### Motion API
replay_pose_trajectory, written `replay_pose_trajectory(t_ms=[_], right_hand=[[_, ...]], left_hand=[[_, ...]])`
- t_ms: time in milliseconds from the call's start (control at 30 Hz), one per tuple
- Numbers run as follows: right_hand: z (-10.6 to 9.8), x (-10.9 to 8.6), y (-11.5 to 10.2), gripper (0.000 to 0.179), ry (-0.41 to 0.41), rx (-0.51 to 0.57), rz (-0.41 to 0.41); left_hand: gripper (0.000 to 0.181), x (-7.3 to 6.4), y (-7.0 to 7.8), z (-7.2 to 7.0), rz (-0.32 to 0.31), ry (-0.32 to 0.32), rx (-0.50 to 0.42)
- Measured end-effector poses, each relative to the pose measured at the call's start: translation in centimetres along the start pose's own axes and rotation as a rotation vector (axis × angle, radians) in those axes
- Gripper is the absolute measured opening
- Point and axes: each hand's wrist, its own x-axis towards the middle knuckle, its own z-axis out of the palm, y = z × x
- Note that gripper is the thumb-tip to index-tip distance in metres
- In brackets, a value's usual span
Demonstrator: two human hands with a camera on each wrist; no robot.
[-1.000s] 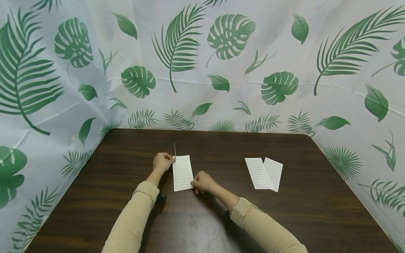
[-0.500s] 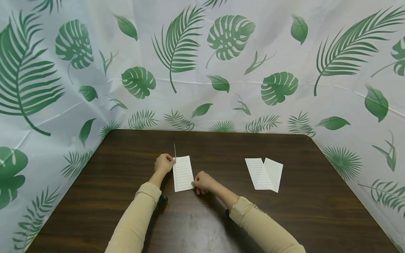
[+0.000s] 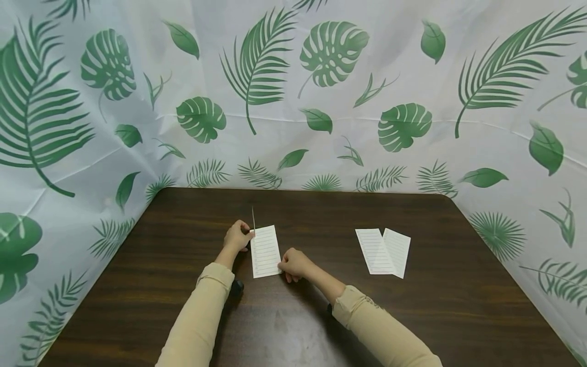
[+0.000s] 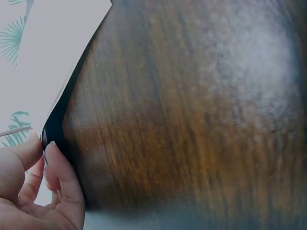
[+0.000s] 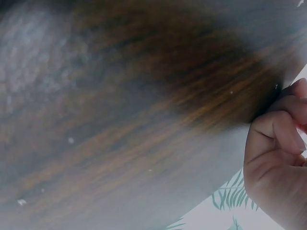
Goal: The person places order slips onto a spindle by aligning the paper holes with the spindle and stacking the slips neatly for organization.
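Note:
White lined paper (image 3: 266, 252) lies on the dark wooden table, left of centre in the head view. My left hand (image 3: 237, 236) pinches its upper left corner between thumb and fingers. Beside the thumb, a thin pale strip (image 3: 254, 219) stands upright; its kind cannot be told. In the left wrist view, a small glossy black piece (image 4: 44, 138) shows between the thumb and fingertip at the paper's edge. At the lower right corner, my right hand (image 3: 295, 264) pinches the paper with curled fingers. The right wrist view shows that hand (image 5: 278, 158), but no paper.
To the right, two more lined paper slips (image 3: 375, 252) overlap on the table (image 3: 321, 216). A white curtain (image 3: 275, 137) with green leaves hangs behind the table and along its sides.
Both hands stay at the same corners of the paper. My left hand's fingers have shifted slightly, with fingertips now showing below the hand. The paper has hardly moved.

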Motion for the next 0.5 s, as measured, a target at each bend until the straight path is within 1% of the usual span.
replay_pose_trajectory(t_ms=[33,100,200,233,367,500], right_hand=[[0.0,0.0,0.0,0.031,0.000,0.000,0.000],[-0.1,-0.1,0.0,0.032,-0.001,0.003,-0.003],[-0.4,-0.2,0.2,0.032,-0.019,0.020,0.008],[-0.5,-0.3,0.2,0.032,-0.026,0.031,0.018],[-1.1,-0.6,0.3,0.033,-0.053,0.068,0.048],[-1.6,-0.7,0.4,0.034,-0.082,0.092,0.032]], left_hand=[[0.022,-0.9,1.1,-0.6,-0.032,-0.020,0.012],[0.023,-1.7,1.6,-0.9,-0.009,-0.022,0.014],[0.024,-2.5,2.1,-1.2,0.008,-0.029,0.032],[0.023,-2.9,2.4,-1.3,0.002,-0.032,0.034],[0.023,-3.0,2.4,-1.3,-0.008,-0.040,0.046],[0.023,-2.8,2.5,-1.3,-0.010,-0.032,0.055]])
